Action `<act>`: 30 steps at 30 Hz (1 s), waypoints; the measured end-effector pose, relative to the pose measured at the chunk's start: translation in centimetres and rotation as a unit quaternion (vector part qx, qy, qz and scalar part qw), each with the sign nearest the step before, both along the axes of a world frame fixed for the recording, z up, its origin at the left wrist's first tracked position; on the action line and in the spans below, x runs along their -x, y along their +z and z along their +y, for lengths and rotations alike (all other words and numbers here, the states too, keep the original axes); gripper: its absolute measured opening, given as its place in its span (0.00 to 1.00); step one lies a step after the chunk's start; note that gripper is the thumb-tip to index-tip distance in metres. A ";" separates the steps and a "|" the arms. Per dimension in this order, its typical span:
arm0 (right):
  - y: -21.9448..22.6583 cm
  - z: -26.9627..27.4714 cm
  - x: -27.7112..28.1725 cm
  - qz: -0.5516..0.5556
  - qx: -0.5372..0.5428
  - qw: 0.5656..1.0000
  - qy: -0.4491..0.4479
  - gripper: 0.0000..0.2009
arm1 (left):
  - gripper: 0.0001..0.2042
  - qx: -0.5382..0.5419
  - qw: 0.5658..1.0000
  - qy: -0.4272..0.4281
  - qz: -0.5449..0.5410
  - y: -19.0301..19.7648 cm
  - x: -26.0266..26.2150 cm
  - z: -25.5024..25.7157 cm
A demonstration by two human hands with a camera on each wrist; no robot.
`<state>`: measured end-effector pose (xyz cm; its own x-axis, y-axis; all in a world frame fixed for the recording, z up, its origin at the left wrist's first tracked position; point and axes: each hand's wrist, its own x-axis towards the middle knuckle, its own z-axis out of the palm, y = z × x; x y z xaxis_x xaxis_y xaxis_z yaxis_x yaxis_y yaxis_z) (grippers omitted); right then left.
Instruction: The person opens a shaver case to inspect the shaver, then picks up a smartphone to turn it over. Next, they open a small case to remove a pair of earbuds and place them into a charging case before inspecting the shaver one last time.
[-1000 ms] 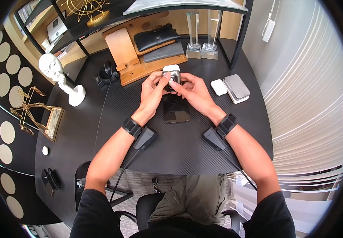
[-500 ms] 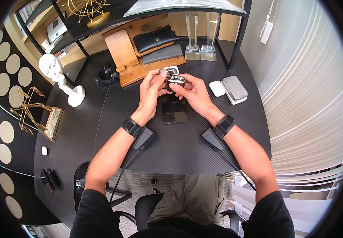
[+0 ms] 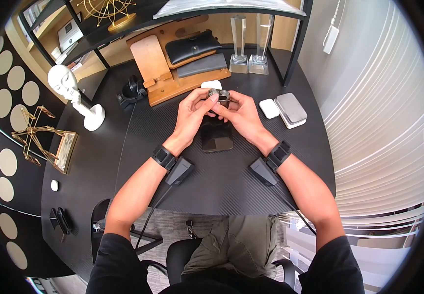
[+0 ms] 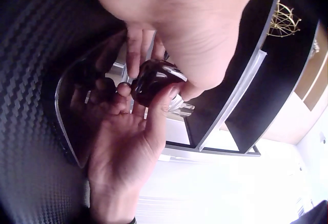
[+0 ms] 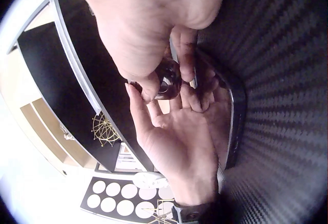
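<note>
Both hands meet over the middle of the desk, around a small glossy dark device (image 3: pixel 224 97) with round silver parts along its top. My right hand (image 3: pixel 241 109) grips its right side, thumb on the near face. The left hand (image 3: pixel 192 113) pinches at its left, thumb tip beside the silver parts. In the left wrist view the device's rounded dark body (image 4: pixel 154 80) shows between the fingers; its far side is hidden. Below the hands lies a dark, glossy phone (image 3: pixel 217 137). A white rounded object (image 3: pixel 211 85) lies just behind them.
A wooden stand (image 3: pixel 187 85) holds a black pouch (image 3: pixel 192 47). To the right are a small white case (image 3: pixel 269 109) and a grey-topped box (image 3: pixel 290 109). Left stand headphones (image 3: pixel 132 92), a white face sculpture (image 3: pixel 94 117) and a gold wheel model (image 3: pixel 40 134). Two clear trophies (image 3: pixel 248 63) stand behind.
Half a second ago the left hand held a silver-rimmed lid-like part apart from the device; now both hands are close together on the device, its round silver parts facing up.
</note>
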<state>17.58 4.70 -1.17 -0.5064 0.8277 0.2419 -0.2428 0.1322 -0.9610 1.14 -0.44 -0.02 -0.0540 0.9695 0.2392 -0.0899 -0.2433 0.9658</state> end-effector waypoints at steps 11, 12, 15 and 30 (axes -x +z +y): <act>0.2 -0.1 -0.1 0.027 -0.006 0.999 -0.022 0.24 | 0.14 0.017 0.999 0.021 -0.033 -0.2 -0.1 0.2; 0.2 0.0 -0.1 0.024 -0.005 0.999 -0.034 0.24 | 0.14 0.017 0.999 0.021 -0.033 -0.2 -0.1 0.3; -0.2 0.5 0.2 0.042 0.004 0.998 -0.051 0.24 | 0.14 0.038 0.997 0.051 -0.052 -0.5 0.1 0.5; 0.4 0.2 -0.1 0.037 0.073 0.993 -0.081 0.15 | 0.24 -0.004 0.998 -0.013 0.055 -0.5 -0.2 0.1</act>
